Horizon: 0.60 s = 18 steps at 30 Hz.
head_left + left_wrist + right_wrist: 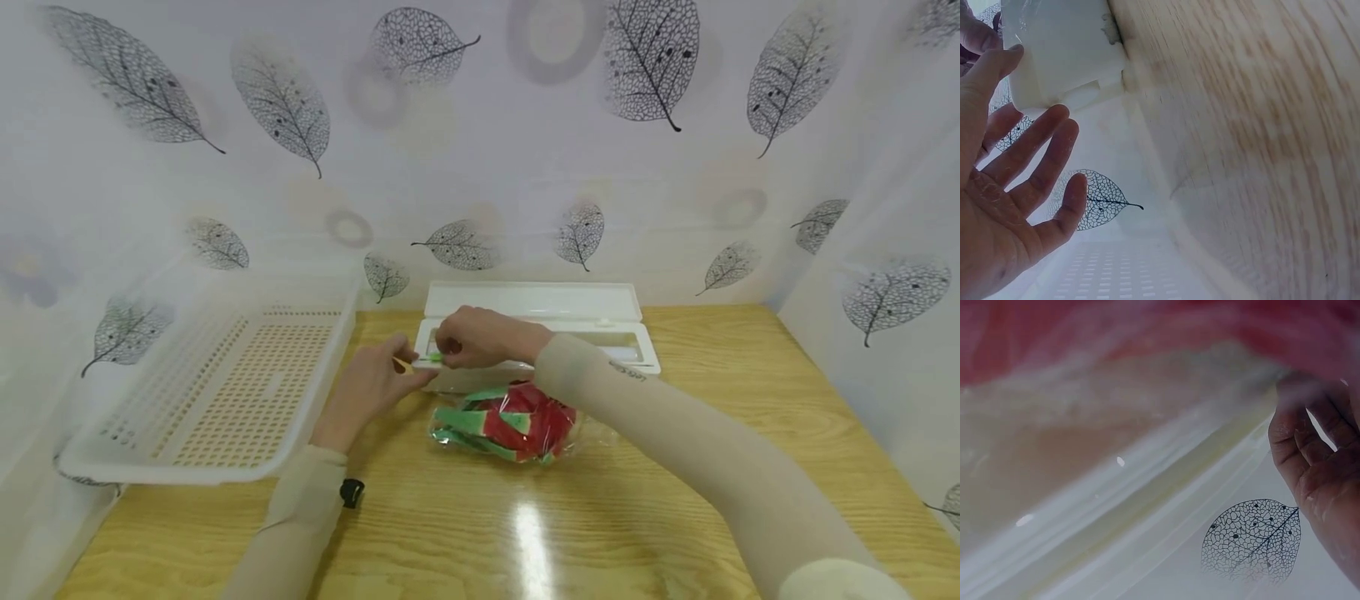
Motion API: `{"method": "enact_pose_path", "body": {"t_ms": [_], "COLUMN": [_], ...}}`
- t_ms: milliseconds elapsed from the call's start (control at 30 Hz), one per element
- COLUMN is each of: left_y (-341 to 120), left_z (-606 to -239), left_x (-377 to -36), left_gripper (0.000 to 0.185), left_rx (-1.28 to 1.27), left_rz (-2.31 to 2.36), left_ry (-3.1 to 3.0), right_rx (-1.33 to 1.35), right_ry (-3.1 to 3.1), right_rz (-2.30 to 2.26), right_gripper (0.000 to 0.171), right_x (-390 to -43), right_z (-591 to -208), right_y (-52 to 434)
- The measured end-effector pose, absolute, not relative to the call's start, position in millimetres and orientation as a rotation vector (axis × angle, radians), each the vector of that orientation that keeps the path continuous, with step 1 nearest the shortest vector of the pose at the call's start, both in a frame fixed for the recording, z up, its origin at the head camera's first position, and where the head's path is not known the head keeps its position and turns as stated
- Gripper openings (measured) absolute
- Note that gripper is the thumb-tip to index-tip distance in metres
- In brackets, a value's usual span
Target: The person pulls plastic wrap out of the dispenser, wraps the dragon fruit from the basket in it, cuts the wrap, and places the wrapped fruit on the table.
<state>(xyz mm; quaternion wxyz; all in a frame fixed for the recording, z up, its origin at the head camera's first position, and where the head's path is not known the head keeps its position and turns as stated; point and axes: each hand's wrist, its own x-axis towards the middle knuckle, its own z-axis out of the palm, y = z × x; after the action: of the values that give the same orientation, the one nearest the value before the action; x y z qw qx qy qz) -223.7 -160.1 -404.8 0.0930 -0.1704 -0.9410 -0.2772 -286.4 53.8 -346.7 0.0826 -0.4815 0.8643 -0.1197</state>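
Near the centre of the head view, a white cling-film dispenser box point(536, 333) is seen on the wooden table point(675, 500), its lid standing open against the back wall. Both hands are gathered at the box's left end. The right hand point(480, 337) is reached across from the right, fingers curled down onto a small green slider point(435, 357) on the front edge of the box; it appears to be pinched, though the contact is small in frame. The left hand point(371, 387) is placed just beside the box's left end; in the left wrist view its fingers point(1041, 162) are seen spread and nearly straight, with the thumb up against the box corner point(1054, 56), holding nothing. This placement is judged to steady the box while the slider is worked.

Directly below the box in the head view, touching its front, a wrapped bundle of watermelon slices point(506, 425) is recorded: red flesh, green rind, covered in glossy clear film that trails onto the table to the right. In the right wrist view only a blurred red and pale mass is visible.

At the left of the frame, a white perforated basket point(225, 392) is noted, well apart from the bundle.
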Motion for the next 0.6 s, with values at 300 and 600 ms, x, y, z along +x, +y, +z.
{"method": "enact_pose_path", "body": {"t_ms": [300,600], "left_y": [-159.9,-159.6], "left_z": [-406.7,-406.4], "left_x": [-224.6,-224.2], "left_gripper": [0.034,0.035], "left_rx": [-0.517,-0.506], "left_rz": [-0.806,-0.793], "left_ry": [-2.789,-2.802], "right_rx": [-1.444,-1.438], "right_ry": [2.578,2.579], "right_rz": [-0.363,-0.361], "right_gripper": [0.01,0.008], "right_x": [-284.4,-284.5], "right_z": [-345.1,-345.4], "right_y": [57.8,59.0]}}
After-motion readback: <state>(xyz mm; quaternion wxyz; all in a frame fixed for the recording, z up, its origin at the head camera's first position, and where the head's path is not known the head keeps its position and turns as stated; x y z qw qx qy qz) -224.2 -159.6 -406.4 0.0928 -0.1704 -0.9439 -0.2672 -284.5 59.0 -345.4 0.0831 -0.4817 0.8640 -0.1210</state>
